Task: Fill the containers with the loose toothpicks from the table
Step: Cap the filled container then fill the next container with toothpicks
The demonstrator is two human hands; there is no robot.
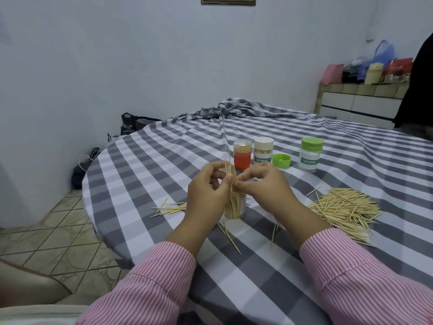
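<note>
view: head, single | from: above the surface's [257,266] near edge | faces: forward and down | range: close over both hands, wall beyond | overlap: none

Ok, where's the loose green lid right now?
In the head view, the green lid lies on the checked tablecloth, between the white-capped toothpick jar and the green-capped jar.
</note>
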